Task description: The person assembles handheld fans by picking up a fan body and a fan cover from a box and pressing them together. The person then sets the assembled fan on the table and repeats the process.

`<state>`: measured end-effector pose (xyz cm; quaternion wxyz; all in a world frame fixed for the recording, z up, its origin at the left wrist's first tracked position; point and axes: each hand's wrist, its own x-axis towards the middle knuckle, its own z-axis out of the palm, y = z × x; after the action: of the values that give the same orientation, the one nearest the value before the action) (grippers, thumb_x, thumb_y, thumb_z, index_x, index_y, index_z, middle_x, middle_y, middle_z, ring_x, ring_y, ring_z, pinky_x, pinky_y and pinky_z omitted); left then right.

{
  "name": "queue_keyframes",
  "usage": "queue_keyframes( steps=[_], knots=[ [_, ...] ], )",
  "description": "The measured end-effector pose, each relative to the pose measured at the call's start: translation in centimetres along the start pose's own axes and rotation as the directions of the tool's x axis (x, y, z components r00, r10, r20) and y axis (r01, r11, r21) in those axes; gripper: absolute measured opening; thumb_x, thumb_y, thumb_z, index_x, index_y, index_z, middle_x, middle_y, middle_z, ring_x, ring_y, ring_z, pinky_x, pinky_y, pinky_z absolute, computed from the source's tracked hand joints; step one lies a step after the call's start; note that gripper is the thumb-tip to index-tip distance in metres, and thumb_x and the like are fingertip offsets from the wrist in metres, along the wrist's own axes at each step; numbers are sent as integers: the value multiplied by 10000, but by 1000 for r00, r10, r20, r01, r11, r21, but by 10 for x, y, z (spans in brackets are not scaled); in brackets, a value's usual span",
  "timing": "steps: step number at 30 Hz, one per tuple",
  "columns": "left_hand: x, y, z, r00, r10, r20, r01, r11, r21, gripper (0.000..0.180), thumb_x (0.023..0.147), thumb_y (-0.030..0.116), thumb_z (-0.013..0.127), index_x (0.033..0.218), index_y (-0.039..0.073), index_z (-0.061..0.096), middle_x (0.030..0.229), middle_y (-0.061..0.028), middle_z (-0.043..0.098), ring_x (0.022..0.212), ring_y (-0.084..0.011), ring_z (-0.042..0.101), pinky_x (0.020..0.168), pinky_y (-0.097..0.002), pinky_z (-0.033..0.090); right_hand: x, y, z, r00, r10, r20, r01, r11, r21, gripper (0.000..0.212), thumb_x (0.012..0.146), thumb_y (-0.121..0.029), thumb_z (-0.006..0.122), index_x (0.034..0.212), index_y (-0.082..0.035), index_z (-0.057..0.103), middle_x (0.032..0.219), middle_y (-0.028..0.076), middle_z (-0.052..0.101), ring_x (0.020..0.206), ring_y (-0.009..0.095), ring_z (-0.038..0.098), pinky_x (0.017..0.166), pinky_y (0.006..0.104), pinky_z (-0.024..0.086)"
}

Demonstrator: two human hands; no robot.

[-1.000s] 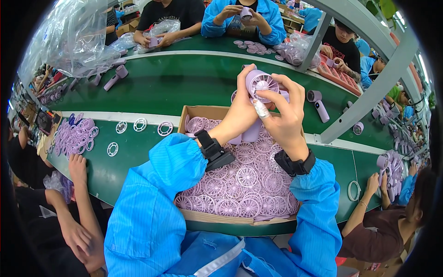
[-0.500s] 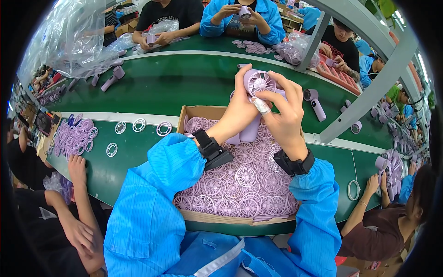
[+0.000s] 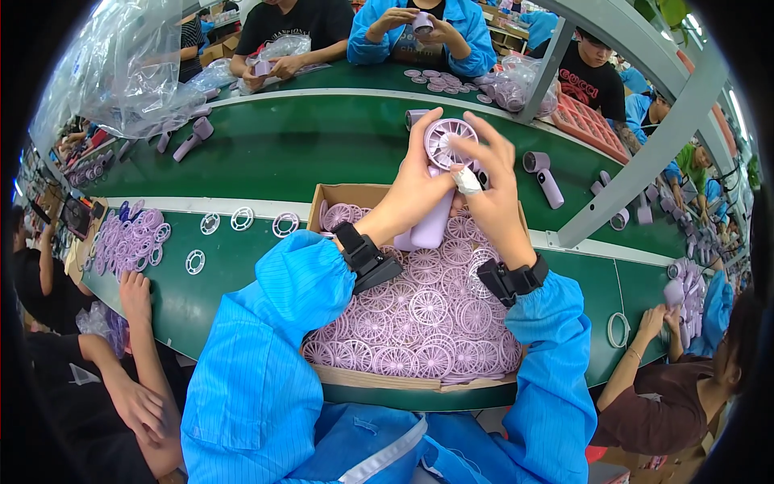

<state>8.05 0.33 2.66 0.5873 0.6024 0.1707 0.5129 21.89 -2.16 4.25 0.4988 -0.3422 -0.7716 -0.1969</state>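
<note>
A long green counter (image 3: 306, 145) with white edge stripes runs from nine o'clock to three o'clock. A grey metal frame post (image 3: 645, 153) slants at two o'clock. Seated workers line the far side at twelve.

The left hand (image 3: 415, 189) covers most of the lilac handheld fan's (image 3: 439, 173) handle, the forearms hide part of the cardboard box (image 3: 355, 196) of round grilles, and the right hand's (image 3: 492, 194) fingers look blurred, perhaps touching the fan's head.

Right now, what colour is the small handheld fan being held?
Pale lilac handheld fan, head view.
</note>
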Motion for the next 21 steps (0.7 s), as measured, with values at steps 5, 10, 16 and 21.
queue_keyframes(
  steps=[5, 10, 16, 21],
  knots=[
    [5, -17, -3, 949, 314, -9, -312, 947, 77, 744, 897, 70, 520, 1474, 197, 70, 1147, -150, 499, 730, -181, 605, 583, -300, 526, -2, -15, 2, 737, 609, 294, -520, 232, 822, 528, 887, -84, 547, 1392, -146, 405, 1225, 101, 548, 979, 138, 536, 693, 222, 466],
    [1, -12, 6, 988, 152, -17, -153, 984, -89, 682, 941, 145, 483, 1484, 210, 75, 1071, -129, 520, 597, -136, 565, 468, -274, 479, -3, -4, -7, 643, 557, 526, -661, 57, 748, 582, 895, -46, 521, 1435, -122, 318, 1149, 88, 546, 922, 99, 535, 709, 230, 462],
    [-4, 2, 8, 998, 23, -55, -24, 999, -29, 636, 960, 191, 489, 1475, 199, 116, 1043, -123, 534, 607, -115, 563, 490, -253, 478, -2, -7, 7, 783, 540, 311, -523, 298, 799, 529, 874, -15, 542, 1376, -108, 406, 1103, 59, 574, 876, 108, 567, 684, 236, 482],
    [-3, 2, 6, 995, -85, -43, 85, 996, -10, 679, 935, 140, 533, 1466, 203, 115, 1084, -120, 512, 703, -123, 586, 531, -249, 503, -8, 7, 7, 767, 627, 135, -452, 379, 807, 340, 881, 3, 543, 1215, -48, 507, 1081, 60, 590, 920, 115, 575, 746, 248, 491]
  ],
)
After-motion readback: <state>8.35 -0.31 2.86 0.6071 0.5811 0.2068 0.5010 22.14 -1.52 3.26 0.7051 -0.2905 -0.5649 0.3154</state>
